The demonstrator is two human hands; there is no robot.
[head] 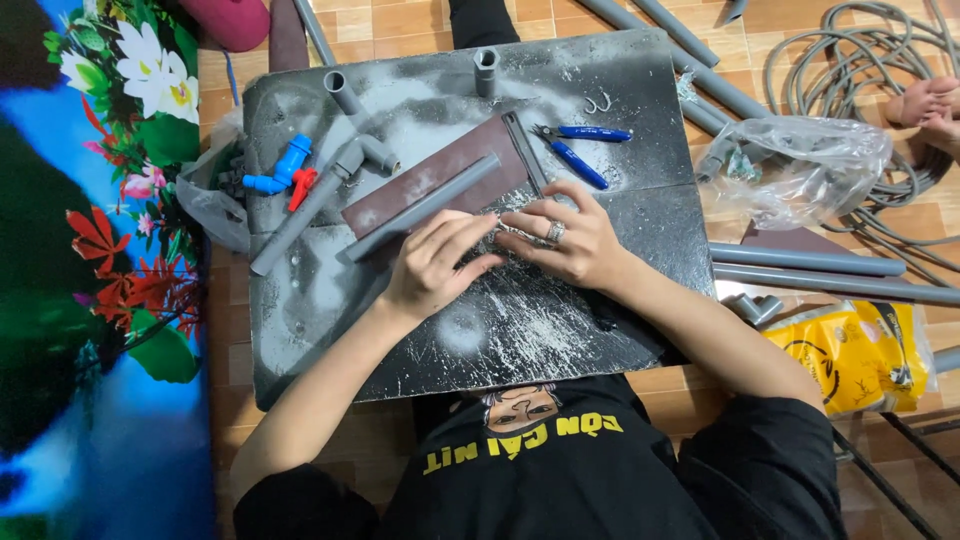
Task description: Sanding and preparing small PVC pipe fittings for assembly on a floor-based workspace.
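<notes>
1. Head camera view: the left hand (432, 265) and the right hand (565, 240) meet fingertip to fingertip at the middle of a dark, scratched, dust-whitened board serving as a bench (560, 330); both press on something small and shiny between them, too hidden to identify, and whether either hand is closed on it cannot be told.
2. A silver ring (555, 232) shows on a right-hand finger.
3. Just beyond the left hand's fingers lies a short grey plastic pipe (425, 205), resting on a brownish-maroon flat strip (440, 170) that crosses the board at a slant.
4. A longer grey pipe with a tee fitting (310, 205) lies to the left, near a blue plastic valve with a red handle (285, 170).
5. Blue-handled pliers (580, 150) lie behind the right hand, well apart from it.
6. A clear plastic bag of fittings (800, 165), long grey pipes (810, 262), a coiled grey hose (860, 60) and a yellow bag (850, 355) sit on the tiled floor (420, 20) to the right.
</notes>
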